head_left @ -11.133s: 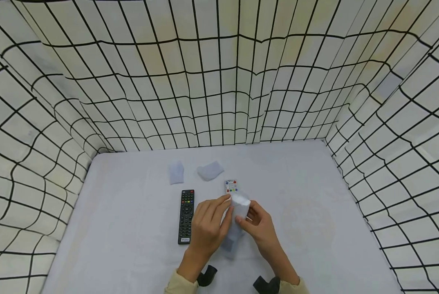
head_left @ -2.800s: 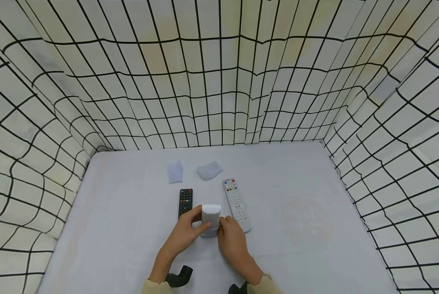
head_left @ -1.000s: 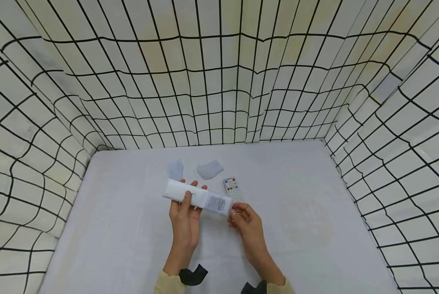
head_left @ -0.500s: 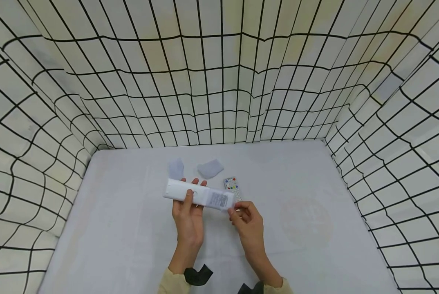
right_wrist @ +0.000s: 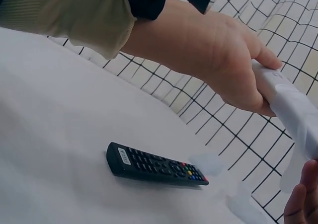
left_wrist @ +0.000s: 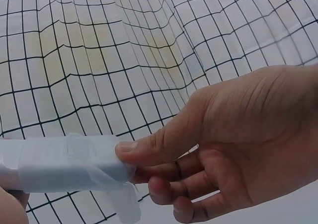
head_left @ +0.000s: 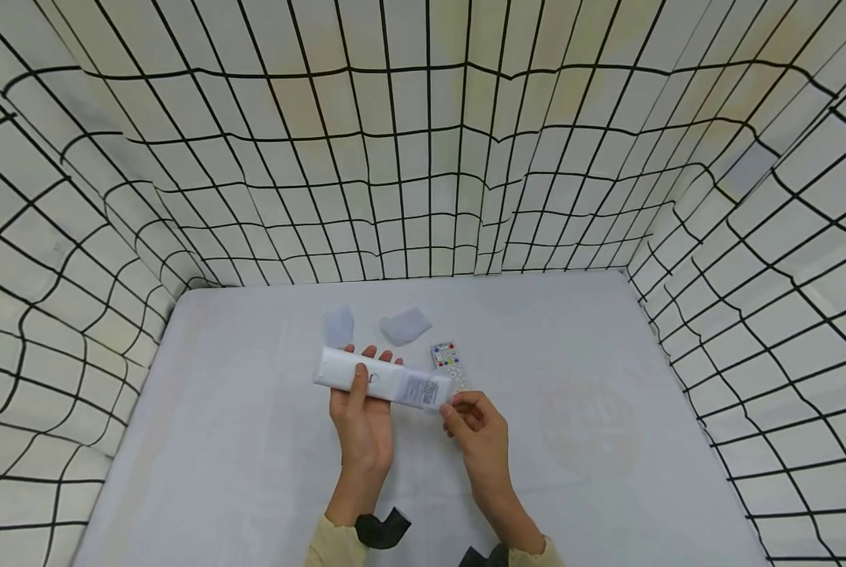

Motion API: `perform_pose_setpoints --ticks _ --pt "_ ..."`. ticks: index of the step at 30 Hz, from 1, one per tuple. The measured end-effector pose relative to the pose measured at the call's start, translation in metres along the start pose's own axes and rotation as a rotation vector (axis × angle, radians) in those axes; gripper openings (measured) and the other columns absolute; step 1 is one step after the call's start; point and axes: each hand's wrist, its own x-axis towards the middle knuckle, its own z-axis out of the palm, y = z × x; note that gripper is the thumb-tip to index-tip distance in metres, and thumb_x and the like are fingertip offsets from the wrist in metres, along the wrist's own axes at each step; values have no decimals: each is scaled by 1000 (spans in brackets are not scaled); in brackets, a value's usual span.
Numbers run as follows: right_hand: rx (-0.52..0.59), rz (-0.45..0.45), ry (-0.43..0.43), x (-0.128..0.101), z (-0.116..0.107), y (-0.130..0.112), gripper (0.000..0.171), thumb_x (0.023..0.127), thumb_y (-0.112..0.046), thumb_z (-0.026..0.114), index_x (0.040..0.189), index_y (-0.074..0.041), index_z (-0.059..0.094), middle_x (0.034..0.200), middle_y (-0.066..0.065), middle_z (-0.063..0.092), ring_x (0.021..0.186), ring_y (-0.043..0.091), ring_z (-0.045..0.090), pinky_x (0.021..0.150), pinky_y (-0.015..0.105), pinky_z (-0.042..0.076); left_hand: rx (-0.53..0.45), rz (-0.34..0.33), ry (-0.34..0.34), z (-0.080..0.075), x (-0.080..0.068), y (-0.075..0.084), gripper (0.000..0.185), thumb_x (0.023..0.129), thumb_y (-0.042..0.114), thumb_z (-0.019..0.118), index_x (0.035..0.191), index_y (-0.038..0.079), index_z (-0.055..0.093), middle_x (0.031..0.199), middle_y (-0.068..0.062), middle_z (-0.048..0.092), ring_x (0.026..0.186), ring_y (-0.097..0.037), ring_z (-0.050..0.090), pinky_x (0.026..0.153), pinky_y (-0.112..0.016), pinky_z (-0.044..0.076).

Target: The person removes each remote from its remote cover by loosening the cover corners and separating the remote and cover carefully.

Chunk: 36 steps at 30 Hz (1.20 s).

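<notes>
A long white remote (head_left: 345, 372) is held crosswise above the table. A thin translucent sleeve (head_left: 423, 390) covers its right half. My left hand (head_left: 361, 387) grips the bare left half, thumb on top and fingers behind. My right hand (head_left: 458, 409) pinches the sleeve's loose end at the remote's right tip. In the left wrist view the right hand (left_wrist: 149, 157) has its thumb on the sleeved remote (left_wrist: 59, 162). The right wrist view shows the left hand (right_wrist: 223, 70) wrapped round the remote (right_wrist: 290, 107).
A white remote with coloured buttons (head_left: 448, 361) lies just beyond my right hand. Two more translucent sleeves (head_left: 338, 324) (head_left: 405, 325) lie farther back. A black remote (right_wrist: 154, 165) lies on the table below my left hand. Grid-patterned cloth walls (head_left: 423, 157) enclose the grey table (head_left: 593, 409).
Since 2.8 s ago both hands have lifted the white remote off the table and turned it crosswise. Over the last second it has barely moved; my right hand shifted slightly at the sleeve's end.
</notes>
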Motion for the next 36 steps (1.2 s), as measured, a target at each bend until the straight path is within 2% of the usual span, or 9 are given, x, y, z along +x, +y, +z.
perform_pose_setpoints --ticks 4,11,15,19,29,36 --pt "12 9 -20 1 0 0 23 95 -12 78 108 1 65 89 4 64 72 12 60 68 22 52 3 30 20 0 2 1 44 110 18 52 150 8 37 138 -13 54 121 -29 68 105 -42 57" --pt "-29 -40 -4 4 5 -3 17 96 -5 73 107 2 62 91 4 58 65 7 53 60 19 42 36 53 64 1 3 2 46 108 19 56 149 6 39 138 -14 55 119 -28 70 104 -42 57" --pt "-87 -57 29 6 7 -5 10 97 2 70 101 -1 61 93 6 58 61 6 48 58 18 38 52 72 79 3 3 2 49 108 18 57 150 2 38 137 -15 56 116 -28 71 102 -43 58" --pt "-145 -90 39 8 9 -8 11 96 6 66 99 -4 61 93 9 60 59 6 43 57 18 36 53 99 86 5 2 2 53 108 15 57 151 -3 34 135 -15 56 112 -28 73 101 -43 58" --pt "-182 -109 45 10 5 -10 16 95 12 60 98 -3 59 89 8 58 61 8 46 57 18 36 79 102 86 5 1 3 55 107 16 58 151 -5 33 133 -15 56 111 -28 73 101 -44 58" --pt "-184 -135 44 9 1 -8 17 93 13 60 97 -3 60 87 7 58 61 8 47 56 19 37 84 88 99 4 2 5 49 106 17 60 148 0 40 135 -15 55 112 -28 72 101 -44 58"
